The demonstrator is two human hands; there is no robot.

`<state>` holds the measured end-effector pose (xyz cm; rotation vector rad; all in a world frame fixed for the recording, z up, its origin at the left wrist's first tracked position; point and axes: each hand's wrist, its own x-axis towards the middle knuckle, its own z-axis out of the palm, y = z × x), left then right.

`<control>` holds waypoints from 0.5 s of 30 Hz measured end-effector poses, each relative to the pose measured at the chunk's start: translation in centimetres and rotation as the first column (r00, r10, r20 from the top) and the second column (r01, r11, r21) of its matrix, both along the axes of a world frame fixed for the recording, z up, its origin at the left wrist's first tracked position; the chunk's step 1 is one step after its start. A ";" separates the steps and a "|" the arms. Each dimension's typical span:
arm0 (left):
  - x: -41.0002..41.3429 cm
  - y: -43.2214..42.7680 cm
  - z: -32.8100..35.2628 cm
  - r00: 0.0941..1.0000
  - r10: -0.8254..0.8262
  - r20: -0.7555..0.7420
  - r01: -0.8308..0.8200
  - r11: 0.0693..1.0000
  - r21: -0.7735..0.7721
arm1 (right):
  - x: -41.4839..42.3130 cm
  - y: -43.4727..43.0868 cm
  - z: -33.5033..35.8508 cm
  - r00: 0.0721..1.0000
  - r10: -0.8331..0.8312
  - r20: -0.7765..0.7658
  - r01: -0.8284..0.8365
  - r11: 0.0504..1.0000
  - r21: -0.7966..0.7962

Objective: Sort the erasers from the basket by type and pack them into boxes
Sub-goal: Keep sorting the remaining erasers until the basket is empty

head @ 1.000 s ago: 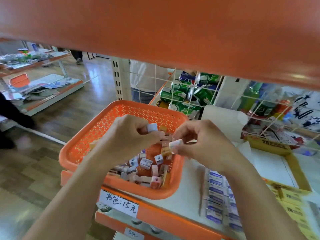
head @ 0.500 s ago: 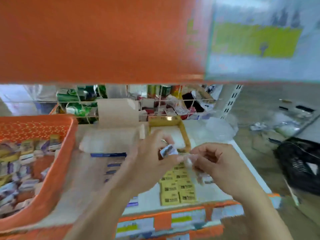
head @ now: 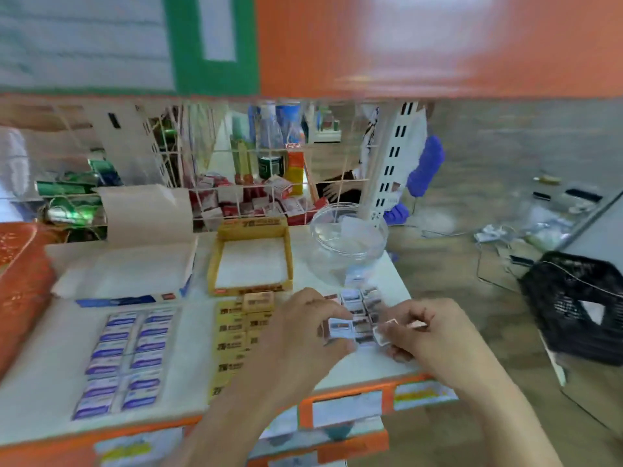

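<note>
Pinched a small white eraser in left hand, a second eraser in right hand; likely needed placing flush against grey eraser rows, neighbours undisturbed.

A clear bowl is seen on the white shelf, just before a wire rack where red-and-white packs are piled. Green cans are glimpsed far left, and a black mesh bin is set on the floor, right.
</note>
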<state>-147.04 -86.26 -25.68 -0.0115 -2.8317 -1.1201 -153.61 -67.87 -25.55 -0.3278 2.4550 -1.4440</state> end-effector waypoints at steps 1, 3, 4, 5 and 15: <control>0.0 0.2 -0.2 1.000 0.014 0.015 -0.014 1.000 0.001 | -0.1 0.4 -0.1 1.000 0.019 0.025 -0.019 1.000 0.020; 0.1 0.6 -0.5 0.998 0.049 0.040 -0.050 0.999 0.009 | -0.4 1.2 -0.2 0.995 0.079 0.053 -0.082 0.995 0.062; 0.1 0.9 -0.5 0.997 0.063 0.047 -0.064 0.998 0.010 | -0.4 1.3 -0.3 0.992 0.111 0.059 -0.115 0.991 0.072; 0.2 1.1 -0.6 0.996 0.074 0.048 -0.074 0.997 0.000 | -0.4 1.4 -0.4 0.989 0.130 0.065 -0.135 0.988 0.073; 0.5 2.3 -1.2 0.994 0.102 0.028 -0.100 0.994 -0.052 | -1.3 2.0 -1.2 0.986 0.147 -0.077 -0.116 0.941 0.318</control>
